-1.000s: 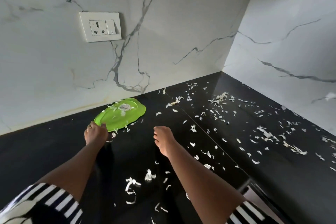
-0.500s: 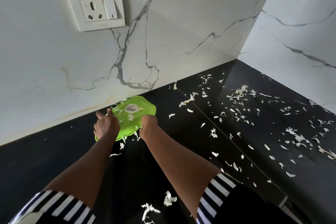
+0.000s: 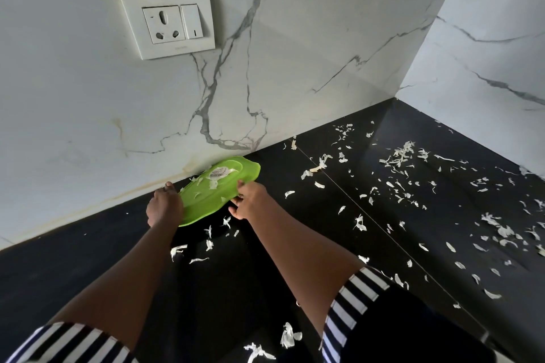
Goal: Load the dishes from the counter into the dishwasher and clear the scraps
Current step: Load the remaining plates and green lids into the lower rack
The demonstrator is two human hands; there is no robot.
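Two hands hold the green plate (image 3: 206,200), just below the wall socket (image 3: 166,22). The left hand (image 3: 163,208) grips one rim and the right hand (image 3: 250,200) pinches the other. It looks light, thin and bendy, so keep it flat, or its scraps (image 3: 213,185) may slide off.

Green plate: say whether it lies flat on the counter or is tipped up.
Tipped up. The left hand and right hand grip opposite edges of the green plate, its near rim raised off the black counter.
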